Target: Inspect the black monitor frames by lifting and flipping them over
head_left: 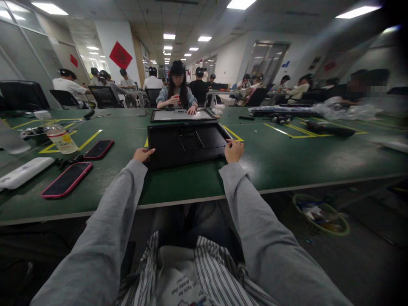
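Note:
A shallow black monitor back cover [204, 148] with a recessed middle and raised edges lies in front of me, its near edge seemingly tipped up a little from the green table. My left hand [143, 154] grips its left edge, thumb on the near side. On the opposite edge my right hand [234, 150] is closed, with its fingers curled around the side. Beyond the cover lies a flat display panel [165, 114] with a silvery face and dark rim, on which a co-worker's hand [191, 110] rests. The co-worker's other hand holds a small orange-and-dark item.
Two red-edged phones [67, 180] [99, 149], a white device [25, 173] and a drink bottle [63, 140] occupy the table's left. Plastic wrap [341, 108] and dark parts [330, 128] lie at right. A green basket [318, 214] stands below the table's edge.

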`<state>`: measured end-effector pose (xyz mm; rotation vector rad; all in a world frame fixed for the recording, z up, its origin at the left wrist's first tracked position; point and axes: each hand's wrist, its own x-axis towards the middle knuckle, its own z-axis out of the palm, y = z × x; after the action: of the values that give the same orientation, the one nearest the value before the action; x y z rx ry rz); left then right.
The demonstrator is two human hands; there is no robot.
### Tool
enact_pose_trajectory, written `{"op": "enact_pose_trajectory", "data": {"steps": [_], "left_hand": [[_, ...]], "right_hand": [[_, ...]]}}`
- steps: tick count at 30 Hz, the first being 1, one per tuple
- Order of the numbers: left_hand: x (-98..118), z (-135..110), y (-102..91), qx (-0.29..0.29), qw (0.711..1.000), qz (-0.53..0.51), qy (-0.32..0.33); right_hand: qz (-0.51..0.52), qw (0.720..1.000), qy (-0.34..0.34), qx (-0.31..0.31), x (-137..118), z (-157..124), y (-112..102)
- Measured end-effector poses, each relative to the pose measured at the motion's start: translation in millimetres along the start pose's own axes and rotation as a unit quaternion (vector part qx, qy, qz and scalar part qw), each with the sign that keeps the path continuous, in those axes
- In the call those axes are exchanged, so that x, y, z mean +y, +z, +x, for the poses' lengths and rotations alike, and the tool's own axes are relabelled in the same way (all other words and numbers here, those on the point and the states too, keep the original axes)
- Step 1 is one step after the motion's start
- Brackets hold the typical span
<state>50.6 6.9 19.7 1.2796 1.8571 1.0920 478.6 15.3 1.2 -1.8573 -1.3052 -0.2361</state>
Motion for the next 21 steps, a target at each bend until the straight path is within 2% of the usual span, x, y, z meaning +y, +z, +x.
{"op": "enact_pose_trajectory", "data": {"steps": [3, 6, 10, 13, 16, 19, 21], "left_hand": [[13, -6, 39.4, -0.071, 0.996, -0.06, -0.017], [25, -14, 74.8, -0.113, 0.988, -0.094, -0.047], [34, -23, 99.4, -0.132, 0.982, -0.119, -0.056], [35, -24, 100.8, -0.126, 0.983, -0.118, -0.063], [33, -17, 93.0, -0.102, 0.988, -0.099, -0.055], [26, -4, 75.0, -0.07, 0.995, -0.066, -0.032], [17, 6, 55.4, -0.049, 0.998, -0.035, -0.017]], "right_hand": [[0.006, 1.0, -0.007, -0.008, 1, -1, 2], [0.006, 1.0, -0.01, -0.019, 2, -2, 4], [0.004, 1.0, -0.021, -0.022, 5, -1, 9], [0.0, 0.999, -0.029, -0.029, 8, 0, 12], [-0.009, 0.999, -0.024, -0.038, 9, 0, 13], [-0.019, 0.999, -0.015, -0.037, 9, -1, 12], [-0.028, 0.999, -0.015, -0.021, 9, -2, 11]]}}
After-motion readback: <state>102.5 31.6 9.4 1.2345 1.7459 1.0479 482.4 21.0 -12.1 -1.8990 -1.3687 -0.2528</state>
